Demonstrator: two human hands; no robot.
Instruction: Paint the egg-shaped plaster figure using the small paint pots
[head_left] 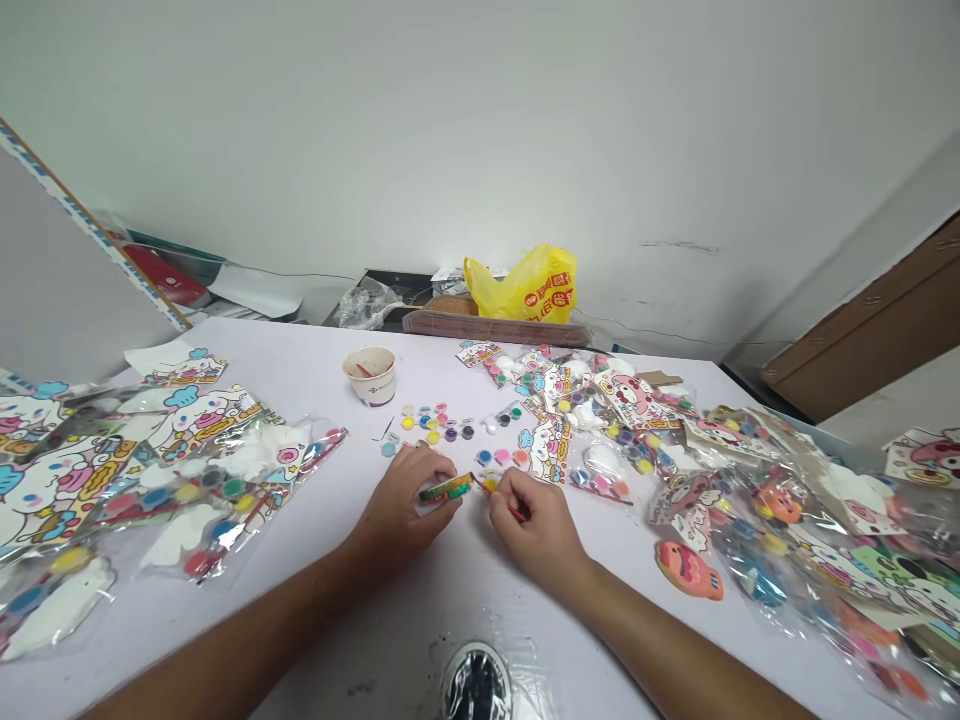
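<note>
Between its thumb and fingers my left hand [411, 500] holds a small painted piece [447, 488], green and orange along its edge. My right hand [536, 525] is closed on a thin red paintbrush [517, 513], its tip beside the right end of the piece. Just beyond both hands lie small paint pots [450, 434] in several colours, some with open lids. A paper cup [370, 376] with a reddish stick in it stands behind them, to the left.
Clear bags with white figures, paint pots and cartoon cards [202, 425] cover the left side; more bags [604, 460] fill the right. A painted pink-orange figure [688, 571] lies at right. A yellow plastic bag [529, 285] sits in a tray at the back. A round dark object [477, 685] is at the front.
</note>
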